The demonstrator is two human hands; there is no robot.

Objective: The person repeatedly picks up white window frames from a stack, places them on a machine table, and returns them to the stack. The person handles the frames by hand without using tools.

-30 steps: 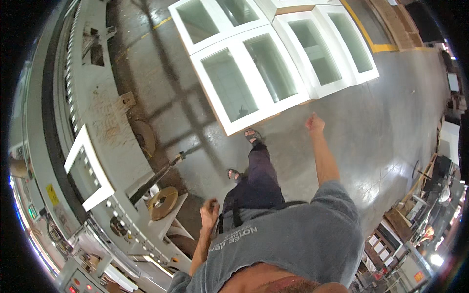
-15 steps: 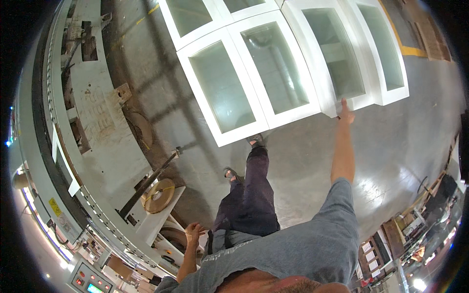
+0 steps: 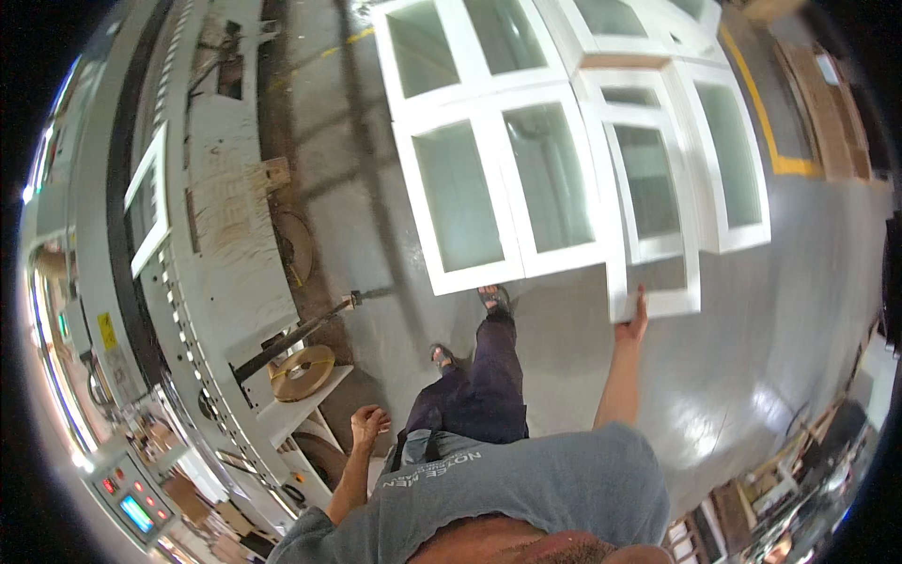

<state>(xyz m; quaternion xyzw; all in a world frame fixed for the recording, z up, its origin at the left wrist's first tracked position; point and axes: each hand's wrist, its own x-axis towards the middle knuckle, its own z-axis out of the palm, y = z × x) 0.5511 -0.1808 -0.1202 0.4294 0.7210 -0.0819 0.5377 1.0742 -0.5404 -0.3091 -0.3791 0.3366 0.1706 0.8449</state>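
Observation:
My right hand (image 3: 634,321) grips the near end of a white rectangular frame (image 3: 671,304), thumb on top and the other fingers tucked partly out of sight. This frame juts toward me past the white frames (image 3: 744,242) stacked around and under it. Its far part rests over the stack, and I see through its middle. Down by my left side, my left hand (image 3: 368,426) hangs near my hip, its fingers loosely bent and apart. I see nothing in it, and it touches nothing.
On the left runs a long grey machine (image 3: 221,310) with another white frame (image 3: 150,202) on it. A tape-like roll (image 3: 303,373) and a dark bar (image 3: 291,340) stick out beside my legs. A control panel (image 3: 132,503) sits at lower left. Yellow line (image 3: 794,166) marks the far-right floor.
My right hand has drawn the white frame toward me, off the line of the stack. My view has shifted, and my left hand stays by my hip with its fingers more bent.

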